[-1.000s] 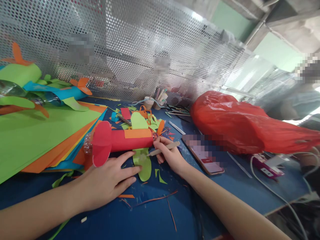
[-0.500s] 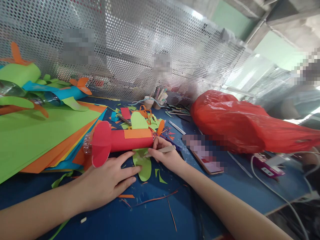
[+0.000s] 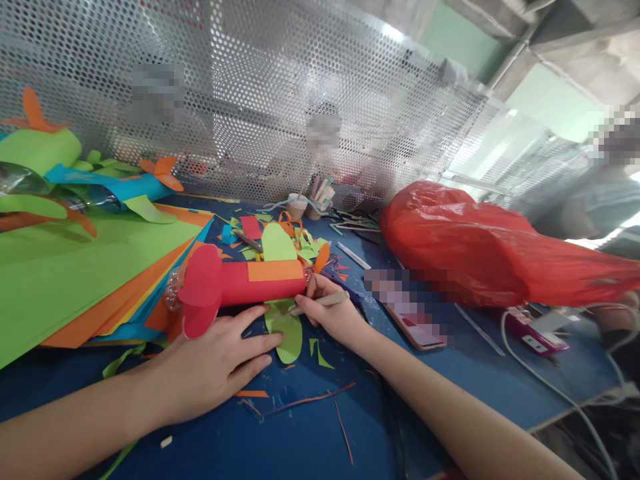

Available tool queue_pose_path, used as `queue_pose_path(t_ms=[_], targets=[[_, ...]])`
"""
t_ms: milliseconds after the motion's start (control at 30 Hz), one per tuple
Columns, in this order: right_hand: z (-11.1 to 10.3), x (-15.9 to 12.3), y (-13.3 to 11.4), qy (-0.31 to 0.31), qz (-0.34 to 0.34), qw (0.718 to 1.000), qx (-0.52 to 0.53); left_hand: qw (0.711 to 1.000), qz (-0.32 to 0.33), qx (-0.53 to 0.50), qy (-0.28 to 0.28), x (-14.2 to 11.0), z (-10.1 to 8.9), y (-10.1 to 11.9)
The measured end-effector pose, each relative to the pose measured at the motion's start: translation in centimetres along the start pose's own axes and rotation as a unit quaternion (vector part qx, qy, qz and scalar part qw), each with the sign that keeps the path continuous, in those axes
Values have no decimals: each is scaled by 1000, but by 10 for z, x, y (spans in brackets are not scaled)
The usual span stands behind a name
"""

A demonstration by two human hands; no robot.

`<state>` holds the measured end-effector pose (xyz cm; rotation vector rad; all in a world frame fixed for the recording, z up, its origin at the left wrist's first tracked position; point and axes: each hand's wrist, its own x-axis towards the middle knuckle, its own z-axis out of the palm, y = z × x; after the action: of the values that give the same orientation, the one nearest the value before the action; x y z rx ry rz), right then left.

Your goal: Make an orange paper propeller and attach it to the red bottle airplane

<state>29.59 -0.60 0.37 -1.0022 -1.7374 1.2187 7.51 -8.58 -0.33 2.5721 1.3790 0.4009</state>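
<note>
A red paper tube plane [image 3: 250, 283] with an orange band, a red tail piece and green wings lies on the blue table [image 3: 310, 433]. My left hand [image 3: 215, 363] lies flat with fingers spread just in front of it, fingertips on the lower green wing [image 3: 286, 327]. My right hand [image 3: 333, 313] is closed around a thin pale stick [image 3: 320, 301], its tip touching the green wing under the tube's right end.
Stacked green, orange and blue paper sheets [image 3: 75, 280] lie at left, with finished paper planes [image 3: 65, 180] behind. Paper scraps [image 3: 295, 243] litter the middle. A red plastic bag [image 3: 480, 247], a phone [image 3: 413, 313] and cables [image 3: 550, 373] are at right. A perforated metal screen [image 3: 250, 100] closes the back.
My right hand lowered the stick, so it now lies flatter with its tip under the tube's end. The tube shifted slightly. My left hand stayed put.
</note>
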Motion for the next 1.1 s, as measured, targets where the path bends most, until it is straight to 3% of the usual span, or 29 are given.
queue_pose_path(t_ms=[1100], targets=[[-1,0,2,-22,-9,1000,-9,1000,-3,10,-20,2,-2,1]])
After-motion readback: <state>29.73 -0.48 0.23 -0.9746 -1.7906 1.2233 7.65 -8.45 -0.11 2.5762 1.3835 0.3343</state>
